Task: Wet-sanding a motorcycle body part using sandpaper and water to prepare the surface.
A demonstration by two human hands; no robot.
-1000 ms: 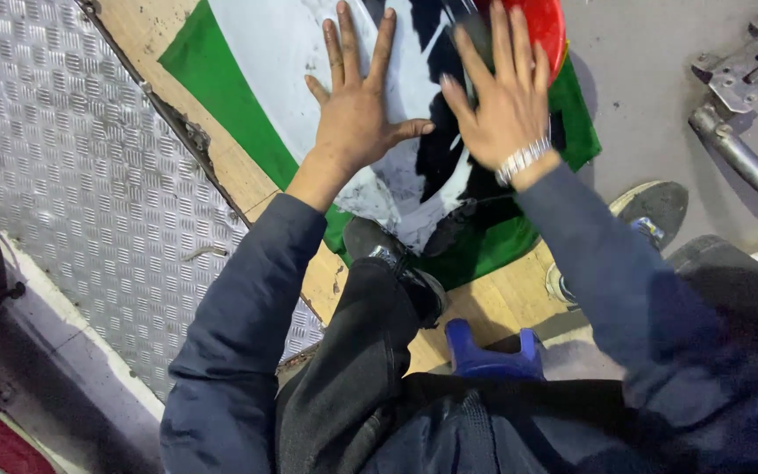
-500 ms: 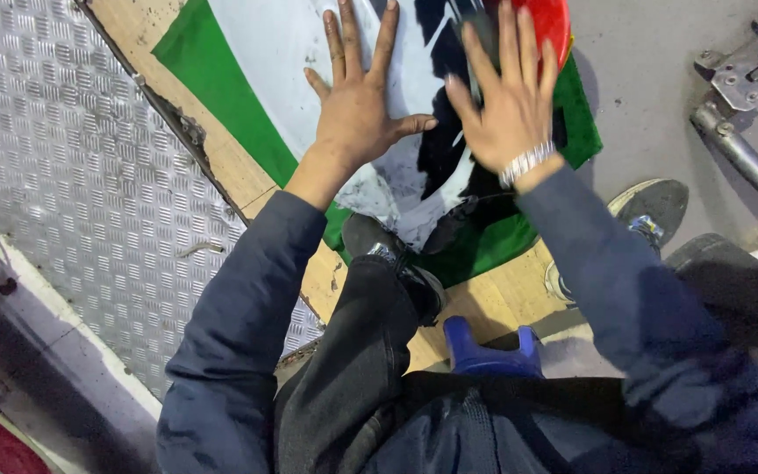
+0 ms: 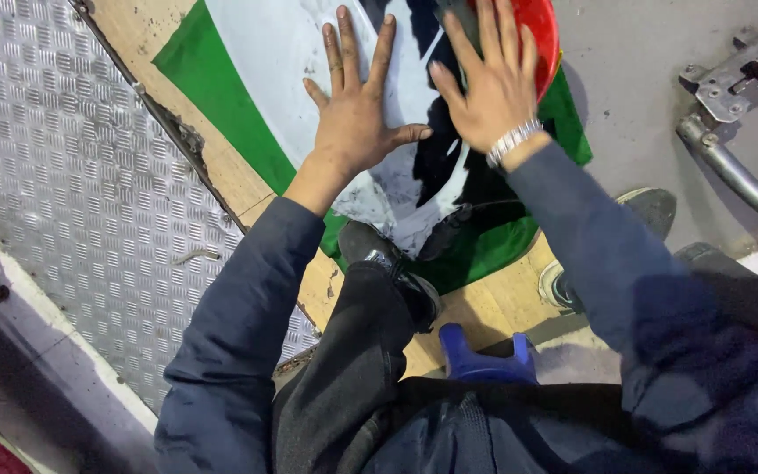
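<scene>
A ridged metal tread plate [image 3: 72, 167] is filling the left side of the view, running diagonally. Beside it, a bare wooden board [image 3: 221, 167] is lying on the grey floor [image 3: 642, 114]. A large painted sheet [image 3: 265, 61], banded in green, white, black and red, is lying flat on the board, reaching from the top of the view down to the person's feet.

The person is bending over it in a dark blue jacket and black trousers. A black shoe [image 3: 392, 268] is standing on the sheet's lower edge; a second shoe [image 3: 633, 219] is resting on the floor to the right. A bent metal pipe with a bracket [image 3: 730, 167] is lying at the far right. A blue plastic object [image 3: 484, 360] is showing at the waist.

The left hand [image 3: 357, 110] is pressing flat on the white band, fingers spread wide apart, gripping nothing. The right hand [image 3: 489, 83], wearing a silver bracelet [image 3: 512, 140], is lying flat close beside it, fingers splayed over the black and red parts, also grasping nothing.
</scene>
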